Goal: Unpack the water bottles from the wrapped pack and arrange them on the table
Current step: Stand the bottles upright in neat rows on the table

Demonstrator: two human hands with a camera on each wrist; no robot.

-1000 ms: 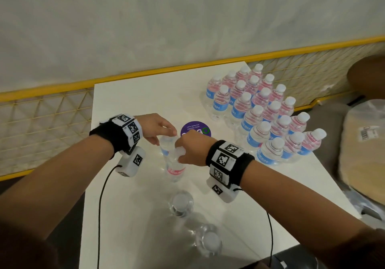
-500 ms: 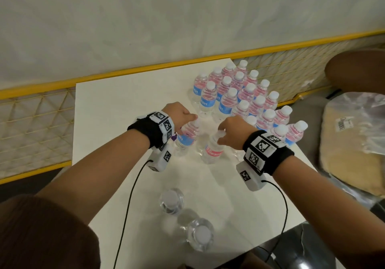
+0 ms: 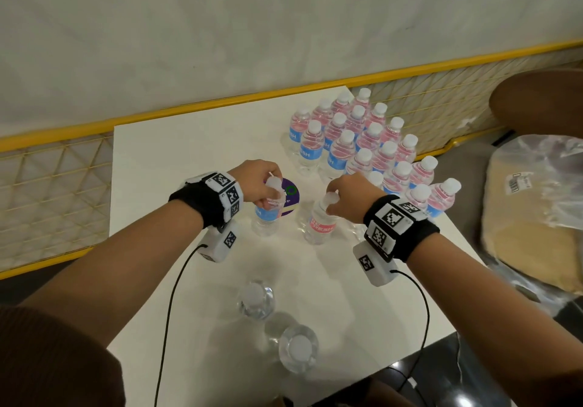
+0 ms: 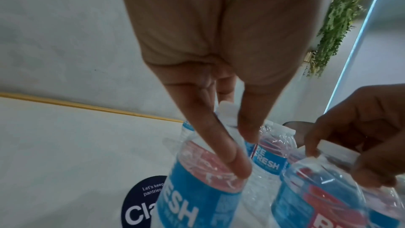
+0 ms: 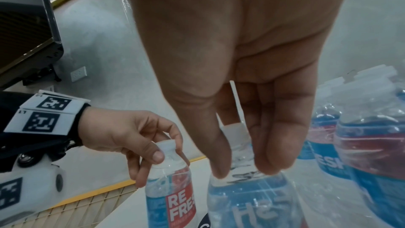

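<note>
My left hand pinches the white cap and neck of a small water bottle with a blue and pink label, upright over the white table. In the left wrist view its fingers reach down the bottle. My right hand grips the cap of a second bottle just to the right, beside the block of arranged bottles. The right wrist view has its fingers round the neck of that bottle. Whether either bottle touches the table I cannot tell.
Two more bottles stand near the table's front edge. A round purple sticker lies under the left bottle. A yellow wire fence runs behind and left. A clear plastic bag lies to the right, off the table.
Both hands carried their bottles away from me toward the arranged block and moved apart. A second ago they worked together on one spot near the sticker.
</note>
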